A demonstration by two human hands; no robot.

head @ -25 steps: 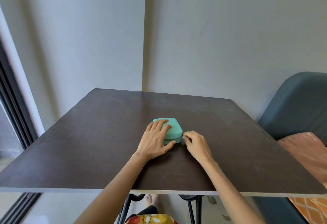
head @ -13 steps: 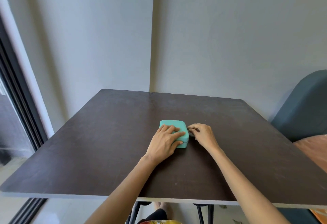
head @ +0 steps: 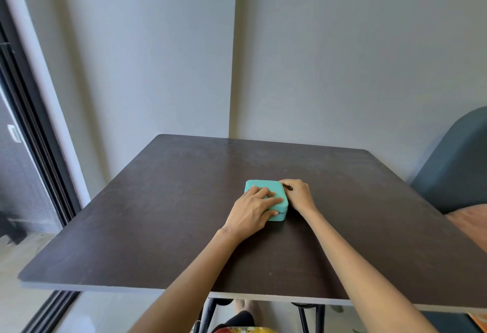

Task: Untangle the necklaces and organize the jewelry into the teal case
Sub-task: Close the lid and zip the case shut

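- We see the teal case (head: 264,188) zipped closed, centre frame on the dark table (head: 158,214).
- Our left hand (head: 250,213) presses flat on its lid; our right hand (head: 296,194) curls at the far right corner, seemingly pinching the zip.
- No necklaces visible: we judge the work barely begun.
- No readable writing.

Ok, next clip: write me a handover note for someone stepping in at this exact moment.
Left hand: lies flat on top of the small teal zippered jewelry case, steadying it.
Right hand: fingers curled at the case's far right corner, apparently pinching the zipper pull; the pull itself is hidden.
The case sits shut on the dark brown wooden table.
Done: nothing visible.
Left: open the case, untangle the necklaces and sort the jewelry; none in view.
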